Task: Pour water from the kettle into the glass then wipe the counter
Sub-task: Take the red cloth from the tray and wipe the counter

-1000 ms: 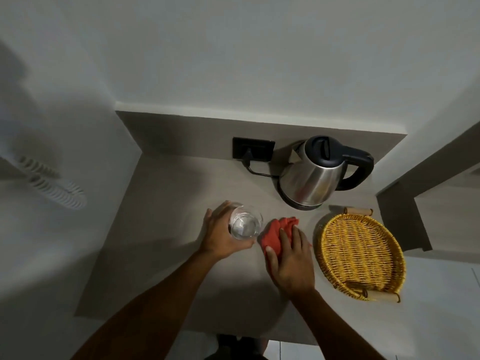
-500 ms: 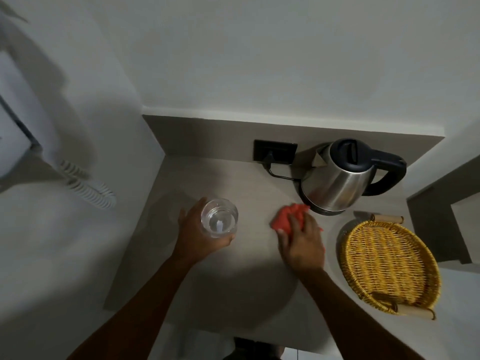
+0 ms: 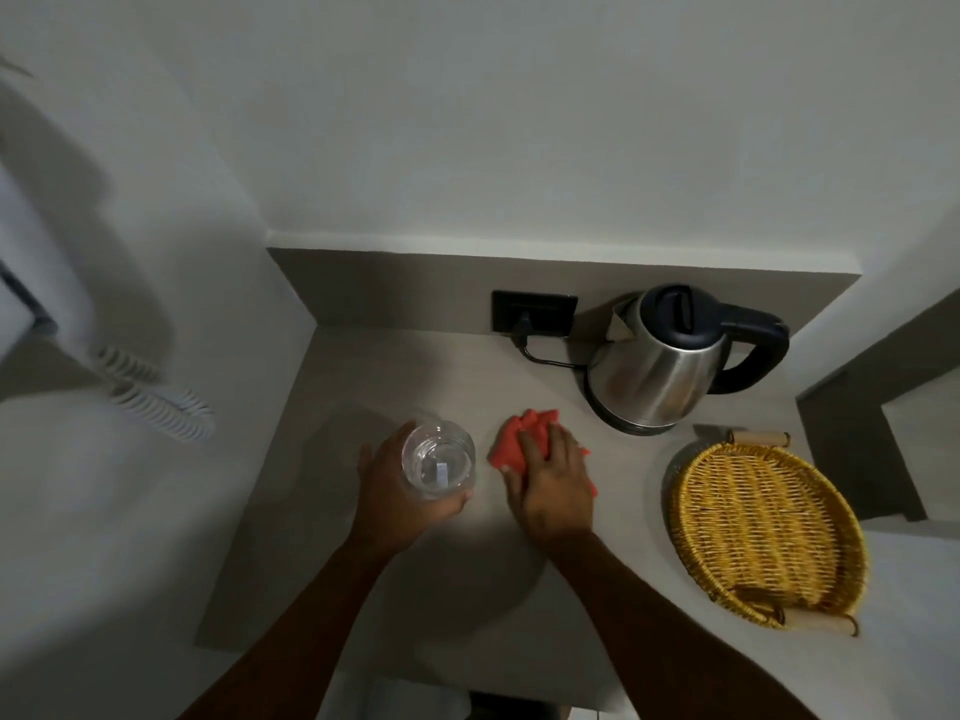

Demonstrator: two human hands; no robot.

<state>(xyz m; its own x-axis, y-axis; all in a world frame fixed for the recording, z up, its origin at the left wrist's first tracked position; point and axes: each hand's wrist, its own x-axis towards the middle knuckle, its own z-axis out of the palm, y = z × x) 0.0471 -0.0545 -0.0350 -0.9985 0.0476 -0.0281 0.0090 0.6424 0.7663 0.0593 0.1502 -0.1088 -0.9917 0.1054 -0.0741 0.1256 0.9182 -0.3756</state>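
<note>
A clear glass (image 3: pixel 439 459) with water in it is wrapped by my left hand (image 3: pixel 397 491), which grips it from the left and below. Right of it, my right hand (image 3: pixel 553 483) presses flat on a red cloth (image 3: pixel 522 433) lying on the grey counter (image 3: pixel 363 376). Whether the glass rests on the counter or is lifted off it I cannot tell. The steel kettle (image 3: pixel 657 363) with a black lid and handle stands on its base at the back right, untouched, its spout pointing left.
A black wall socket (image 3: pixel 535 311) with the kettle's cord sits on the backsplash. A yellow wicker tray (image 3: pixel 766 527) with wooden handles lies at the right. A coiled white cord (image 3: pixel 156 394) hangs on the left wall. Walls close the counter at the back and left.
My left hand has carried the glass leftward, away from the cloth. My right hand has slid the red cloth across the counter, up towards the kettle and then left. The camera view shifted too.
</note>
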